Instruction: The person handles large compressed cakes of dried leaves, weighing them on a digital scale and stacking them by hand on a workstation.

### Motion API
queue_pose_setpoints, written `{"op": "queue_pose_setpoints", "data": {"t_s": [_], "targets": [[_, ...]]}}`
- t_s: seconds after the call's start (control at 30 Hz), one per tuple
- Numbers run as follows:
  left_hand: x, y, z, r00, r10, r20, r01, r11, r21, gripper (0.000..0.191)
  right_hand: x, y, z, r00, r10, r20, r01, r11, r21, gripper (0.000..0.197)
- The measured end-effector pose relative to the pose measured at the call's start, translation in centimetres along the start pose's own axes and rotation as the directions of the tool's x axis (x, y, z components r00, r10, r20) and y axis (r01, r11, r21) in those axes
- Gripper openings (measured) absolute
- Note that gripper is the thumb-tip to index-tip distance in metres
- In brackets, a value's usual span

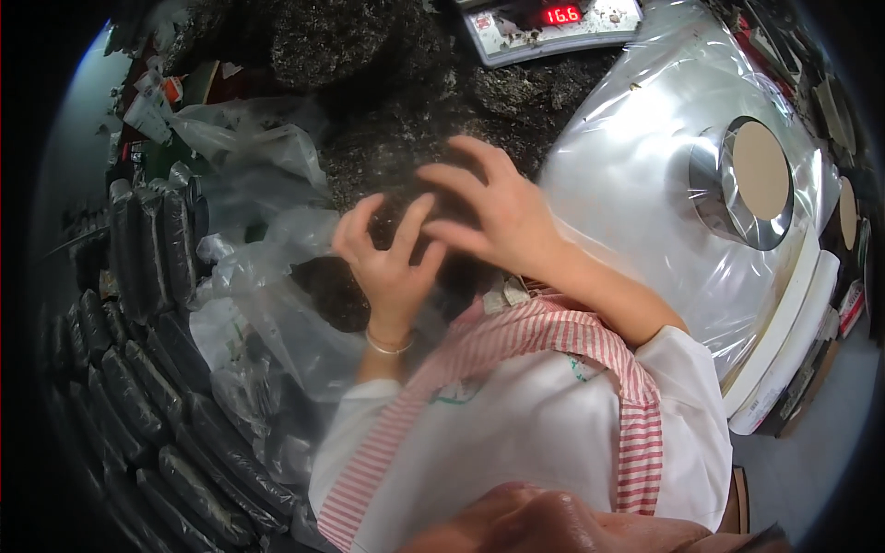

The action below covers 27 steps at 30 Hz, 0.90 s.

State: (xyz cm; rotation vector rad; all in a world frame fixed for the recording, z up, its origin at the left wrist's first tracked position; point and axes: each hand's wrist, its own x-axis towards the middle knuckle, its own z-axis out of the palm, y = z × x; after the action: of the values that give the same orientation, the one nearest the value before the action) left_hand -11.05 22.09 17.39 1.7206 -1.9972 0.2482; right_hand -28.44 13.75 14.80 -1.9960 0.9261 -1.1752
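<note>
My left hand (390,259), with a thin bracelet at the wrist, is raised with its fingers curled and apart. Close on its right, my right hand (494,211) has spread, bent fingers, and its thumb comes near the left fingers. Neither hand shows anything gripped; motion blur hides any small flakes. Beneath and beyond them lies a heap of dark, dry, shredded material (387,138). A crumpled clear plastic bag (276,276) lies beside my left hand, dark material showing next to it.
A digital scale (553,38) with lit red digits and scattered flakes stands at the far side. On the right, clear plastic sheeting (622,186) lies around a round object with a beige disc face (760,171). Dark filled plastic packets (200,484) are stacked at left.
</note>
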Motion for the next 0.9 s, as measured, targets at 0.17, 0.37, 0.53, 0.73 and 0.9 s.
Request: {"op": "queue_pose_setpoints", "data": {"t_s": [0.17,0.37,0.53,0.73,0.9], "targets": [[-0.7,-0.4,-0.2,0.999,-0.036,-0.008,0.036,0.998,-0.043,0.052,0.6,0.3,0.3,0.998,0.035,0.046,-0.041,0.992,0.123,0.046],[-0.1,-0.1,-0.6,0.997,-0.072,-0.030,0.071,0.997,-0.015,0.055,1.6,4.4,-2.3,0.995,0.089,0.052,-0.096,0.980,0.176,0.039],[-0.4,-0.8,-0.4,0.999,-0.041,-0.006,0.040,0.999,-0.026,0.052,1.7,1.7,-1.4,1.000,-0.015,0.012,0.015,1.000,0.009,0.037],[0.0,-0.9,-1.0,0.997,-0.081,-0.001,0.080,0.995,-0.060,0.049,1.6,1.5,-0.8,0.997,0.044,0.059,-0.050,0.993,0.111,0.037],[-0.3,-0.9,-0.6,0.996,-0.086,-0.031,0.084,0.995,-0.060,0.049,2.5,2.1,-2.6,0.983,0.173,-0.057,-0.161,0.970,0.180,0.041]]}}
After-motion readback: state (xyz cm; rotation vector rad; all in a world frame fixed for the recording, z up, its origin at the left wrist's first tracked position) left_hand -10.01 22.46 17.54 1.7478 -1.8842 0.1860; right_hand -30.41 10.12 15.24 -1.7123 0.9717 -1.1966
